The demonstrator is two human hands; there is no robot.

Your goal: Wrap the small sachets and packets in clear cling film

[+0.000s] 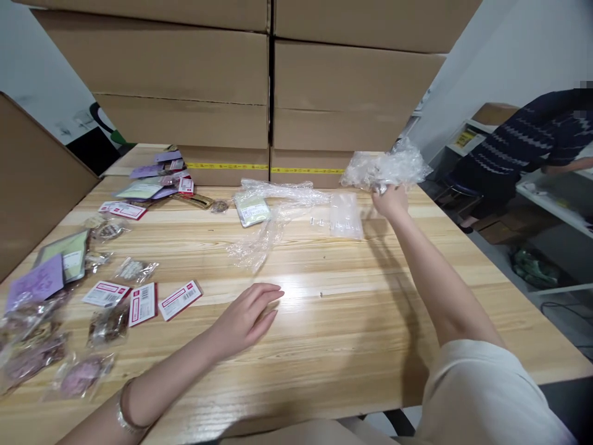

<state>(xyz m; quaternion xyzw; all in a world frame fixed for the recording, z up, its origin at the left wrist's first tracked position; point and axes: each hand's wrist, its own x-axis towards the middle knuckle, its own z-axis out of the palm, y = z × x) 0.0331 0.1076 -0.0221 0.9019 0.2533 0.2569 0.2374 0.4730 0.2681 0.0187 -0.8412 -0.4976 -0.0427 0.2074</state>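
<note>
My left hand point(248, 318) lies near the middle of the wooden table point(296, 371), open, its fingers stretched to the right and holding nothing. Out at the far right edge, my right hand point(393, 201) grips a bundle of crumpled clear plastic bags point(386, 165); its fingertips are partly hidden by the plastic. Just left of it lies a flat translucent bag point(345, 215), beside two tiny white pieces point(317, 221). Loose clear plastic wrap point(266, 238) spreads farther left, next to a pale green packet point(252, 209) with a printed label.
Bagged items, purple cards point(39, 281) and red-and-white barcode cards point(143, 304) cover the table's left side. Stacked cardboard boxes point(185, 68) wall off the back. Another person in a dark patterned top point(523, 133) is at the right, by white shelves point(551, 204).
</note>
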